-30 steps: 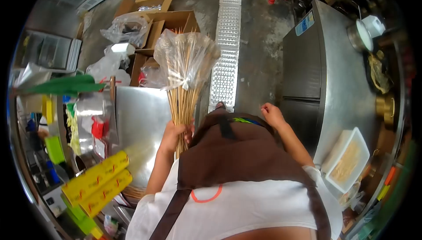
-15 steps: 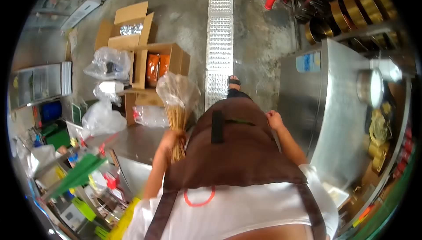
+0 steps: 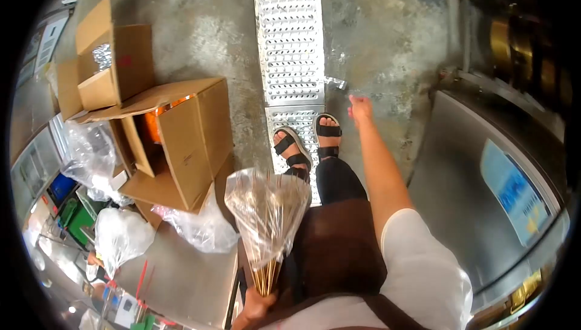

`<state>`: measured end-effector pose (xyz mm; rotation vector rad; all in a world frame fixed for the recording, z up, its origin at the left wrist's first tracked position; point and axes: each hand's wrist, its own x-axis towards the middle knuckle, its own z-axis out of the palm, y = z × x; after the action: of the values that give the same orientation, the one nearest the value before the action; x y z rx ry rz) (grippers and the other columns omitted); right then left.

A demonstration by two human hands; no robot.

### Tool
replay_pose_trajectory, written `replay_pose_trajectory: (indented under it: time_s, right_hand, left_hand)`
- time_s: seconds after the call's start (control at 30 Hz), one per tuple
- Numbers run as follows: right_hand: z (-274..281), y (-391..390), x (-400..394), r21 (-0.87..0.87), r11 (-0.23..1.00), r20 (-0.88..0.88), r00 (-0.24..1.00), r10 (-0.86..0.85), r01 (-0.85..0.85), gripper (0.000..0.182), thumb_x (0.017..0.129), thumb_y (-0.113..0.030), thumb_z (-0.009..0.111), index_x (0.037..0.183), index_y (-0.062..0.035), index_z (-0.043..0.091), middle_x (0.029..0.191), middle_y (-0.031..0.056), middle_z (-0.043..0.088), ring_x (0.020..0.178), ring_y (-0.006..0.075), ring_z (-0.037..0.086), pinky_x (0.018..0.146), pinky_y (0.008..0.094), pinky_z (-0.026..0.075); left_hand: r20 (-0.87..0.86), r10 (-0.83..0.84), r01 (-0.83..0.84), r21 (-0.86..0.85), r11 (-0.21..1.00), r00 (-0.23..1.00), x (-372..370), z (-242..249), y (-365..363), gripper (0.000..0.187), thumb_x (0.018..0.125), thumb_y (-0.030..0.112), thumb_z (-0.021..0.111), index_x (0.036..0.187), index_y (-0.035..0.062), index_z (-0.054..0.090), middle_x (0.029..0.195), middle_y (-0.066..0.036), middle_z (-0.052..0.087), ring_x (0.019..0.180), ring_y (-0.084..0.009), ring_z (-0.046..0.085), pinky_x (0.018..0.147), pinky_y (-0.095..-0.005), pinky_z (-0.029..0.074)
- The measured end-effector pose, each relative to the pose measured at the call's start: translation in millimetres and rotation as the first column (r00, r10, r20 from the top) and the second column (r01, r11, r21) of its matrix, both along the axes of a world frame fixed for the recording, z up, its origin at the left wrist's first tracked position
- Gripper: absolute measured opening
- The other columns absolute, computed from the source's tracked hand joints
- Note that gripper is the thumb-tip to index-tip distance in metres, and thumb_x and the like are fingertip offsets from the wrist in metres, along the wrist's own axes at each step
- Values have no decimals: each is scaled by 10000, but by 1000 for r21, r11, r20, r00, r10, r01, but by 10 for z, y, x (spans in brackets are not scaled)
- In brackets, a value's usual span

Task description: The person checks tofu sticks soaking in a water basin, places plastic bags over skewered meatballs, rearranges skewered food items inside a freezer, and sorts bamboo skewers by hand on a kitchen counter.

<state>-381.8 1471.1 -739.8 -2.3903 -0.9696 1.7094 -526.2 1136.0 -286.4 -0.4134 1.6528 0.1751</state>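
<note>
Advanced since earlier: your right hand (image 3: 361, 110), two o'clock, fingers bent, spacing unclear. Left hand (image 3: 258, 306), near six o'clock: fingers clamped round stick bundle (image 3: 266, 277), apparently keeping it gathered.

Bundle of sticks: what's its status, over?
Left hand gripping the sticks, plastic bag over their far ends. Right hand held out, nothing seen in it. Cardboard boxes at left, metal grating underfoot.

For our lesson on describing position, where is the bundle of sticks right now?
In the head view, the bundle of sticks is at bottom centre, in the left hand, right of the cardboard boxes.
</note>
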Motion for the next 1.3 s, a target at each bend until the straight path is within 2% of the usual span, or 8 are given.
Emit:
replay_pose_trajectory:
  time_s: [0.27,0.47,0.53,0.63,0.73,0.9,0.97,1.3]
  right_hand:
    - [-1949,-92,-36,257,889,325,900,290,-379,285,721,-245,653,805,15,572,782,194,623,784,358,606,720,444,462]
    - [-780,-691,93,310,800,280,853,440,-514,168,762,-210,640,762,-64,557,599,58,565,495,145,510,488,307,423]
    - [-339,-1048,518,45,963,181,950,254,-266,171,761,-194,601,806,-31,571,685,129,602,636,251,580,595,377,462]
    - [1403,-907,858,-129,668,245,629,738,-733,303,806,-202,462,967,23,586,927,186,612,875,322,577,742,414,451]
    - [1819,-896,1648,-178,981,65,993,94,-81,91,778,-100,509,727,-25,508,576,70,489,440,166,445,368,319,329]
    - [2870,205,1656,61,951,-7,953,-302,302,61,731,-26,491,687,-67,503,526,44,464,380,158,419,334,280,302]
    - [2899,713,1877,-24,846,-527,713,-463,532,81,761,-50,506,688,-85,497,536,37,471,390,134,417,337,251,295]
    - [3859,2623,-418,193,979,-382,924,10,69,91,824,-124,505,741,-105,474,566,13,458,428,105,410,359,244,311]
  left_hand:
    - [-38,-129,131,33,991,991,-149,-598,-75,373,710,74,639,1069,7,562,919,-102,628,862,-176,588,782,-306,460]
    - [42,204,-208,103,973,978,-103,-272,64,261,726,63,601,977,1,569,770,-67,590,556,-132,530,496,-264,428]
    - [85,334,-343,120,932,939,-49,-166,-82,250,726,55,581,967,-12,564,751,-71,583,536,-139,522,484,-267,422]
    - [143,532,-546,84,834,834,-70,52,72,195,750,94,567,872,-57,554,684,-106,568,521,-161,511,457,-285,422]
    - [88,591,-597,140,790,802,-32,-118,-175,197,768,125,578,849,-54,557,677,-117,571,542,-173,532,478,-310,458]
    - [84,533,-521,381,764,842,-423,245,294,167,789,140,564,791,-27,580,702,-115,598,552,-174,557,515,-307,496]
    - [94,568,-543,452,707,817,-618,575,627,151,791,129,547,801,-19,576,728,-119,615,549,-157,553,516,-291,490]
    - [114,805,-690,593,415,583,-1967,659,1612,140,777,108,546,743,-25,568,636,-85,571,499,-141,529,484,-280,478]
